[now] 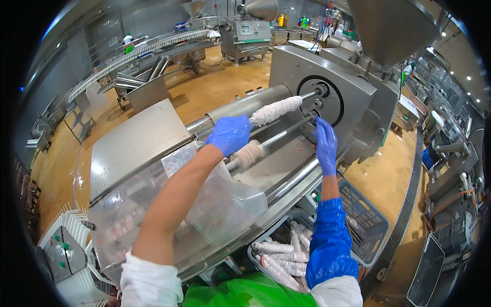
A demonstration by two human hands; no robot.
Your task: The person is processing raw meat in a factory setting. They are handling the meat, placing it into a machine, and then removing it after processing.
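My left hand (228, 134), blue-gloved, is closed around the upper metal tube of a stuffing machine, at the near end of a white shirred casing (277, 111). That casing is pushed onto the tube. My right hand (326, 146), also gloved, has its fingers stretched up beside the far end of the lower tube (281, 136), with nothing visible in it. A second casing (249, 154), bunched and slightly blurred, sits on the lower tube beneath my left hand. Both tubes meet a round turret plate (335, 100) on the steel housing.
A clear plastic guard (225, 204) covers the machine's near left side. Below is a crate of shirred casings (281, 256), with a grey crate (371, 225) to its right. A steel hopper (394, 30) rises at upper right. A conveyor (123, 61) runs along the back left.
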